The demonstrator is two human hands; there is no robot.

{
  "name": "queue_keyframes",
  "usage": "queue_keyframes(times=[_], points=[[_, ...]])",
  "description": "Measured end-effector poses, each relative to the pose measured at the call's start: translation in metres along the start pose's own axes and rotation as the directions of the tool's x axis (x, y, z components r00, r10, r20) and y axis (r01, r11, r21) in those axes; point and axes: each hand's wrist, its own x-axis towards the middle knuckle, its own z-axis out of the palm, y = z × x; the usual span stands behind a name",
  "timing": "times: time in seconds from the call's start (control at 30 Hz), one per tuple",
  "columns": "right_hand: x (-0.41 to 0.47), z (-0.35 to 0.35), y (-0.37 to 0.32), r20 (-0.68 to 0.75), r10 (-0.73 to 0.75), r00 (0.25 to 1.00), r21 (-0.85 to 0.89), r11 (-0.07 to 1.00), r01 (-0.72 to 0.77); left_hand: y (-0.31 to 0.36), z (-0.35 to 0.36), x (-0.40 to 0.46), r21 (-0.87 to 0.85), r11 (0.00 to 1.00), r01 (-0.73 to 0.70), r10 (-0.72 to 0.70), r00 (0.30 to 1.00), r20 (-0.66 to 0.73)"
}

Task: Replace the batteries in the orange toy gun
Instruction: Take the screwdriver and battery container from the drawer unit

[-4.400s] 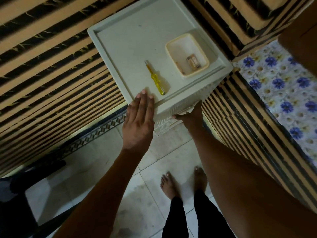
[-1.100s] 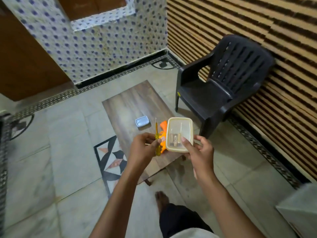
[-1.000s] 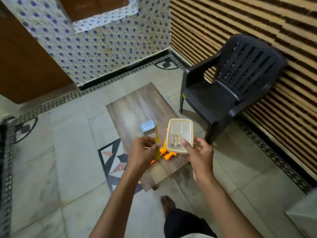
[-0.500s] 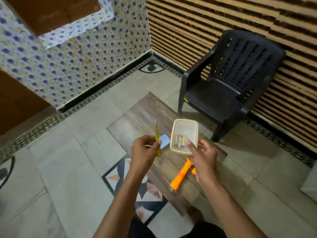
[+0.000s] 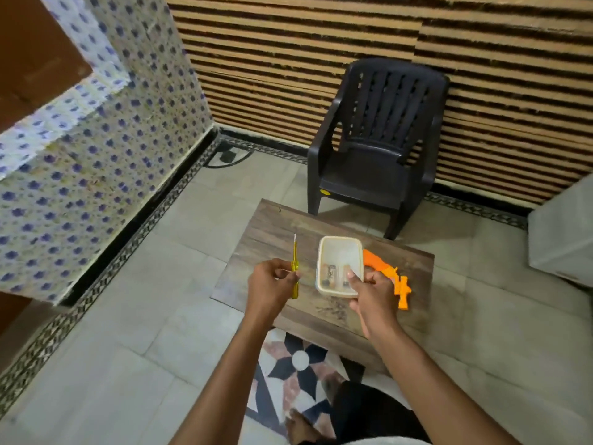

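Note:
The orange toy gun [image 5: 386,275] lies on a low wooden table [image 5: 276,232], partly hidden behind my right hand. My right hand [image 5: 373,292] grips the near corner of a cream plastic tray [image 5: 340,248], thumb over its rim. Small batteries [image 5: 330,273] lie in the tray's near end. The tray hovers above the table, left of the gun. My left hand [image 5: 269,285] holds a yellow screwdriver [image 5: 294,268] upright, tip pointing away from me, over the table's left part.
A black plastic chair [image 5: 375,146] stands just behind the table against the striped wall. A white cabinet [image 5: 564,236] is at the right edge. A floral-tiled wall runs along the left. My feet are on the tiled floor near the table.
I took the screwdriver and tray from the white cabinet and carried them to the table. Over the last second the view swung so the gun now lies right of the tray.

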Motion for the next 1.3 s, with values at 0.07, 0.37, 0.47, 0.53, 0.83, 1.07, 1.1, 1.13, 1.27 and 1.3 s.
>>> queue_keyframes(times=[0.07,0.37,0.47,0.53,0.83,1.07,1.1,1.13,1.27,1.3], points=[[0.010,0.020,0.009,-0.042,0.016,0.999,-0.026,1.000,-0.017,-0.006,-0.005,0.018,0.025,1.000,-0.005,0.006,1.000,-0.011],[0.078,0.111,0.042,-0.206,0.191,0.960,0.003,0.981,-0.195,-0.037,-0.024,0.113,0.253,0.967,0.018,-0.023,1.000,0.018],[0.096,0.132,0.048,-0.214,0.227,0.950,0.011,0.973,-0.230,-0.042,-0.031,0.141,0.317,0.947,0.045,-0.060,0.998,0.036],[0.116,0.149,0.060,-0.214,0.254,0.943,0.020,0.967,-0.256,-0.050,-0.030,0.168,0.346,0.936,0.058,-0.081,0.995,0.052],[0.209,0.214,0.151,-0.345,0.331,0.878,-0.014,0.934,-0.357,-0.143,0.004,0.290,0.479,0.869,0.127,-0.217,0.967,0.135],[0.249,0.248,0.181,-0.450,0.341,0.825,0.000,0.924,-0.382,-0.206,0.025,0.373,0.629,0.773,0.088,-0.236,0.959,0.156],[0.254,0.251,0.184,-0.456,0.331,0.826,-0.008,0.926,-0.376,-0.211,0.027,0.381,0.633,0.770,0.083,-0.236,0.958,0.162],[0.258,0.254,0.187,-0.464,0.318,0.827,-0.023,0.929,-0.370,-0.215,0.029,0.387,0.634,0.769,0.079,-0.236,0.957,0.168],[0.269,0.266,0.197,-0.494,0.276,0.825,-0.080,0.930,-0.359,-0.231,0.036,0.408,0.672,0.739,0.053,-0.221,0.961,0.167],[0.269,0.268,0.198,-0.498,0.260,0.827,-0.100,0.930,-0.353,-0.234,0.038,0.412,0.686,0.726,0.043,-0.216,0.961,0.170]])
